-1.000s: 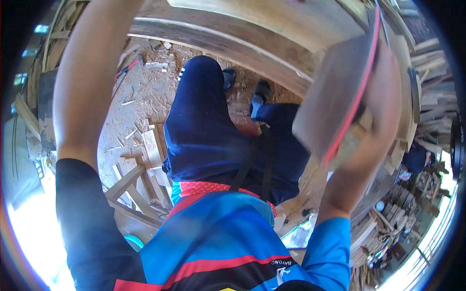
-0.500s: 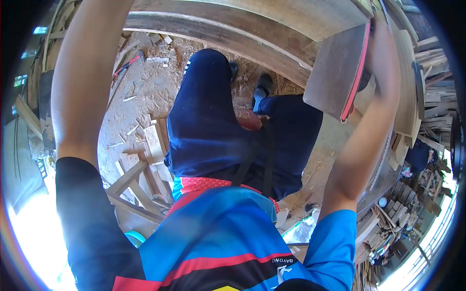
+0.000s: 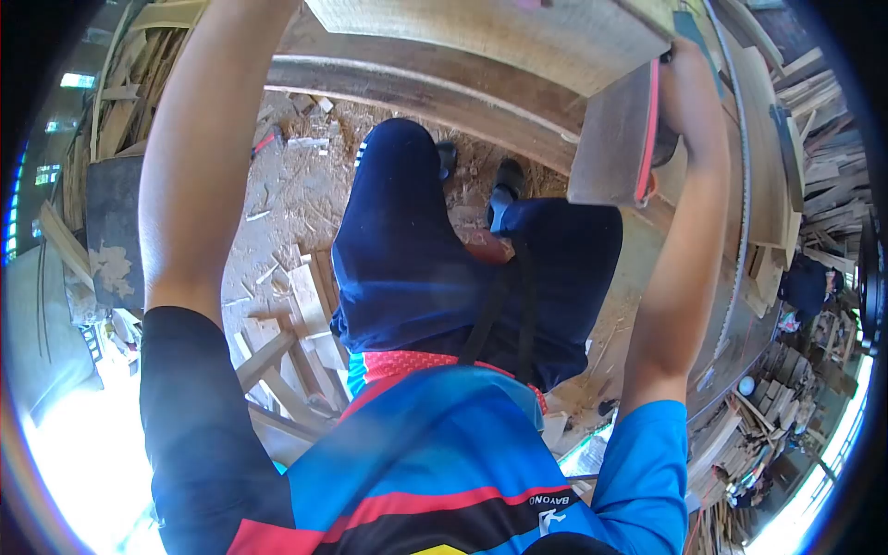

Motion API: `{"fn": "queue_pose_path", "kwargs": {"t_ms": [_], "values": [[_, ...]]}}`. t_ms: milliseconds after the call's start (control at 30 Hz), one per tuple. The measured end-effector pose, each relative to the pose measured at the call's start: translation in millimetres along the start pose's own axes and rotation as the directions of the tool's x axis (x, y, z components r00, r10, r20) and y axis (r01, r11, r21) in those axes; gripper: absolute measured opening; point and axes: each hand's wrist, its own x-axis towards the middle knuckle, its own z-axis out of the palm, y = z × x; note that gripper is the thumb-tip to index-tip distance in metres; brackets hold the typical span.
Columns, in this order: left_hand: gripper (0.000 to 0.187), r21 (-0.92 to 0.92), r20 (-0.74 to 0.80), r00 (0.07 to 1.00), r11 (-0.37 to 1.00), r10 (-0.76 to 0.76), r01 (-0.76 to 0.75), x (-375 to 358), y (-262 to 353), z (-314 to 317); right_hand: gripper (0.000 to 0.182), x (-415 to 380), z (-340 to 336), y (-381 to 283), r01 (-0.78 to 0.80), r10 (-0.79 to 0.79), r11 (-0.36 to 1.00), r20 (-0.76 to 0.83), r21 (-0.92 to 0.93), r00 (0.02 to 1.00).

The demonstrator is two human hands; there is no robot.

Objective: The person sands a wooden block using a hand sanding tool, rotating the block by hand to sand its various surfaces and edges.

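Observation:
My right hand (image 3: 690,88) is closed around the back of a sanding block (image 3: 610,139), a flat brown-faced board with a red edge strip. Its fingers are partly hidden behind the block. The block is tilted, its broad face toward me, against the end of a pale wooden board (image 3: 499,42) at the top of the view. My left forearm (image 3: 208,148) reaches up past the top edge, so the left hand is out of sight.
Beneath the board runs a brown wooden beam (image 3: 416,88). Shavings and offcuts cover the floor (image 3: 287,217) around my legs. Scrap wood (image 3: 291,370) lies at lower left, and stacked timber (image 3: 823,157) stands at right. A long toothed blade (image 3: 743,185) runs beside my right arm.
The sanding block and my right hand have shifted slightly left in view. The pale board shows lower, and the whole view has moved a little. My left arm has shifted right.

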Motion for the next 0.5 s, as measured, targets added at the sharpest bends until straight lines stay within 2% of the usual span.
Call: {"fn": "queue_pose_path", "kwargs": {"t_ms": [133,233,333,400,467,500], "values": [[0.055,-0.077,-0.084,0.996,0.997,-0.006,-0.001,-3,-1,7,0.038,-33,-9,-35,0.007,-0.011,0.996,0.047,0.084,0.999],[0.057,-0.11,-0.062,0.998,0.994,-0.016,0.009,-6,4,9,0.039,-40,-8,-38,-0.026,0.018,0.991,0.062,0.135,0.998],[0.059,-0.033,0.001,1.0,0.999,-0.028,0.028,1,-1,1,0.04,-19,-4,-22,0.017,-0.017,0.999,0.006,0.045,1.0],[0.061,0.05,0.04,0.999,0.999,-0.023,0.021,10,-9,3,0.04,-11,-4,-20,-0.044,0.043,0.997,0.019,0.063,0.999],[0.06,0.039,-0.009,1.0,0.999,0.022,-0.022,12,-10,2,0.042,-9,-5,-24,-0.065,0.063,0.996,0.038,0.055,0.997],[0.06,0.029,-0.034,0.999,0.999,0.036,-0.035,4,-7,1,0.046,-14,-4,-25,-0.015,0.014,0.997,0.017,0.078,1.0]]}}
